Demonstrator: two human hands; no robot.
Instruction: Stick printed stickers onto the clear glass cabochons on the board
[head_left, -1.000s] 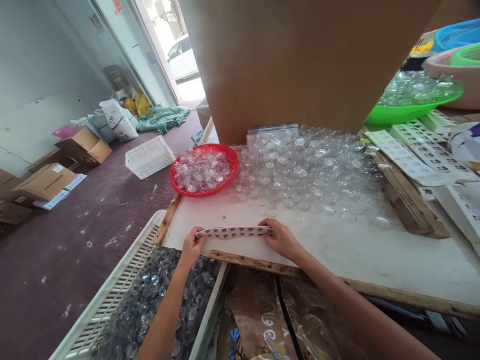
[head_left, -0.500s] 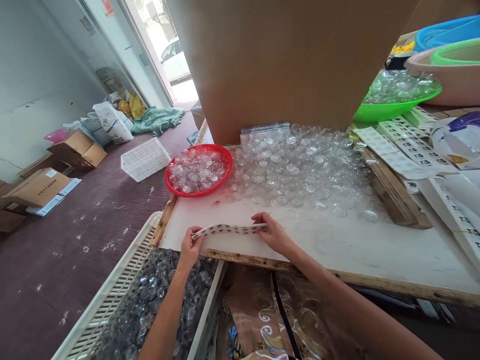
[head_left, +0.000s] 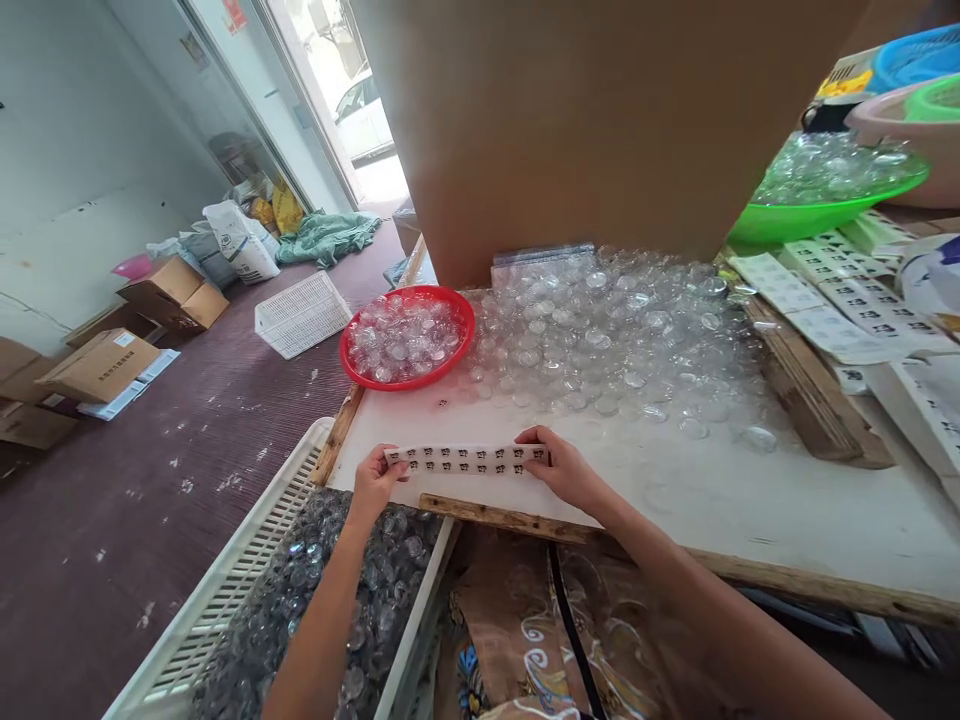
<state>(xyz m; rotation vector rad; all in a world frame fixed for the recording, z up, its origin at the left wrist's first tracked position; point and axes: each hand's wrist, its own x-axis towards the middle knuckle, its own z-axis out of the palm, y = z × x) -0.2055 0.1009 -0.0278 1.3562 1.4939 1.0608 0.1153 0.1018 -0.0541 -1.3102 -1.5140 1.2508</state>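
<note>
A white sticker strip point(head_left: 465, 460) with two rows of small black prints is stretched level between my hands, above the front of the white tabletop point(head_left: 675, 520). My left hand point(head_left: 375, 480) pinches its left end between thumb and fingers. The right end is gripped by my right hand point(head_left: 559, 465), thumb on the printed face. Beyond the strip lies a wide heap of clear round plastic pieces point(head_left: 600, 340). A red basin point(head_left: 463, 345), filled with similar clear pieces, stands at the table's far left.
Below the table's left edge, a white crate point(head_left: 247, 540) holds many clear-and-dark round pieces. A large cardboard box point(head_left: 592, 130) rises behind the heap. To the right are a wooden block point(head_left: 817, 390), sticker sheets point(head_left: 862, 290) and a green basin point(head_left: 832, 215). Wooden strips edge the table.
The sticker strip has gone from wavy to pulled straight, its printed face turned more towards me. Both hands still hold its ends. The whole view has shifted slightly.
</note>
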